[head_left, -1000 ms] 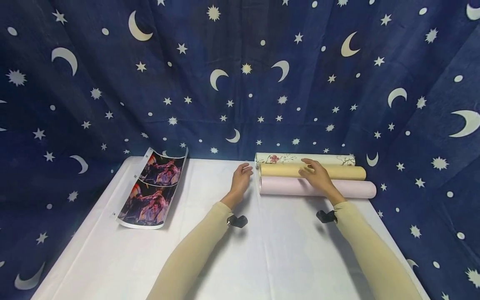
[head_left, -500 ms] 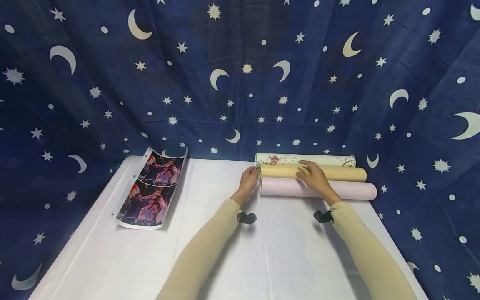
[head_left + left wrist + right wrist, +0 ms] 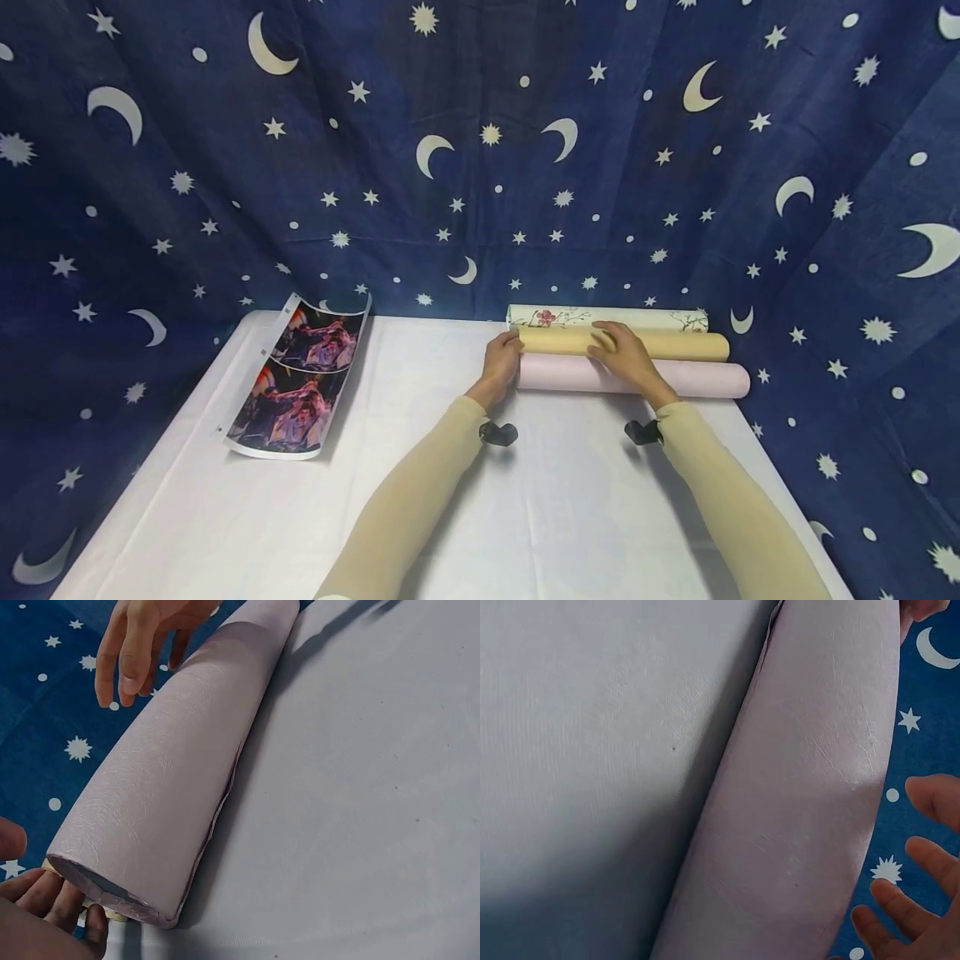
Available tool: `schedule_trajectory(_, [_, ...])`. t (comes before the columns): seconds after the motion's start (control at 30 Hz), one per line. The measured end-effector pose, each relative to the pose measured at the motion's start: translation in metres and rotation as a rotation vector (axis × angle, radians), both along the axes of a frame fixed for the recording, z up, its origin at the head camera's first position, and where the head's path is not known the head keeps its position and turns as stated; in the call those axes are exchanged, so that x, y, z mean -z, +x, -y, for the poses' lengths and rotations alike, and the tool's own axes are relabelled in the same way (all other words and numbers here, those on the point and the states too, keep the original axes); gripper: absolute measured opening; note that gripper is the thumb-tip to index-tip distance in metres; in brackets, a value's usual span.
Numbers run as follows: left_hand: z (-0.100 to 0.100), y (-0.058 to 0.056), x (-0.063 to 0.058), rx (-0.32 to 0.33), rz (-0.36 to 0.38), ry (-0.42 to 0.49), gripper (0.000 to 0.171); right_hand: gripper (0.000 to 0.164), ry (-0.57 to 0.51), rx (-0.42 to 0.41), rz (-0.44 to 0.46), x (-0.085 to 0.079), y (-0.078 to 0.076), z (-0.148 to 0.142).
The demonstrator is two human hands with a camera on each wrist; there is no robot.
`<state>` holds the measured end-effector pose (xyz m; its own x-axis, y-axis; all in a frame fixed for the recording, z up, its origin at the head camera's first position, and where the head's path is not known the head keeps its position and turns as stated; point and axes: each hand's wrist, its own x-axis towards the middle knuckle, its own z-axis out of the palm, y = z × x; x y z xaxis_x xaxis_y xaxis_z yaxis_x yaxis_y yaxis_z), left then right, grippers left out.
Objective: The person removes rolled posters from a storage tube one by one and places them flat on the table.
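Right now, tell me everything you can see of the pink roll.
The pink roll looks like finely wrinkled, faintly glossy paper or vinyl, hollow at its left end, with a loose edge along its near side. It lies across the white table, in front of the yellow roll. The left grip is at its open end; contact is unclear.

- Left sleeve (image 3: 408, 492): long, pale cream-yellow, plain and smooth, on the near side of the pink roll (image 3: 555, 372), with a sliver of white at its end farthest from the roll.
- Right sleeve (image 3: 723, 492): the same plain cream cloth, also on the roll's near side, reaching the wrist.
- Left wrist device (image 3: 500, 433): small, black, angular, near the roll's left end.
- Right wrist device (image 3: 642, 432): matching black, nearer the roll's middle.
- Left hand (image 3: 500, 367) and right hand (image 3: 626, 360): bare.
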<state>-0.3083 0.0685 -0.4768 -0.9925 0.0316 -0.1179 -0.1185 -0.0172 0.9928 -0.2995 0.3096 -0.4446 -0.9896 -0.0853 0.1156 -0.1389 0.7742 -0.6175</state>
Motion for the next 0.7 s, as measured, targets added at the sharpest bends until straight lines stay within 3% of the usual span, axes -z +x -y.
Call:
schedule_trajectory(0.27, [-0.002,-0.002,-0.012,-0.012,-0.062,0.037,0.043,0.067,0.109,-0.065,-0.046,-0.006,-0.005,-0.002])
schedule_trajectory(0.53, [-0.008,0.0,-0.029,0.026,-0.105,0.098,0.042,0.079,0.245,-0.127,-0.11,-0.011,-0.015,-0.016])
schedule_trajectory(0.7, [-0.013,0.005,-0.042,0.055,-0.153,0.121,0.043,0.082,0.308,-0.128,-0.098,-0.014,-0.02,-0.028])
